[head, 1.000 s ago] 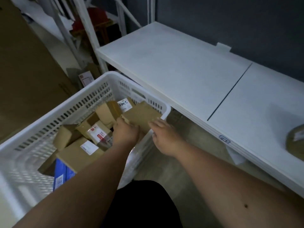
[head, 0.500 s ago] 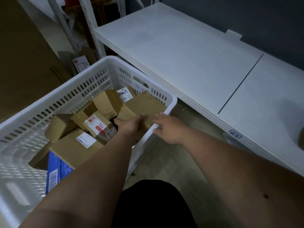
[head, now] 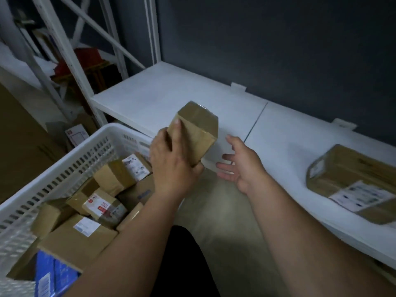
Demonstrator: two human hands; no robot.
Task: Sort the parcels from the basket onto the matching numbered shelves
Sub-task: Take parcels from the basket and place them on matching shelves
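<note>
At the near left, blue box: a blue box (head: 54, 277) lay in the closest corner of the basket, partly under a brown carton.
Basket: a white slotted plastic basket (head: 70, 166) stood left of the person, its far corner close against the front edge of the shelf.
Basket contents: several brown cardboard parcels (head: 102, 202) lay heaped inside, tilted at differing angles; some bore white labels, the print too blurred to read.
Left hand: the left hand (head: 171, 161) was clamped on a brown taped parcel (head: 194, 131), fingers up its near face and thumb under its lower end.
Held parcel: it was raised clear of the basket, tilted, above the basket's far corner and the shelf's front edge; no label showed on the visible faces.
Right hand: the right hand (head: 242, 163) was empty, fingers spread apart, palm turned toward the held parcel, just beside it but not touching.
Shelf: a white shelf (head: 162, 97) ran from centre to right, a dark seam dividing two panels.
Shelved parcel: a flat brown parcel (head: 351, 181) with a white label rested on the right panel, well apart from both hands.
Beyond: white racking uprights (head: 64, 48) stood at far left against a dark wall.
</note>
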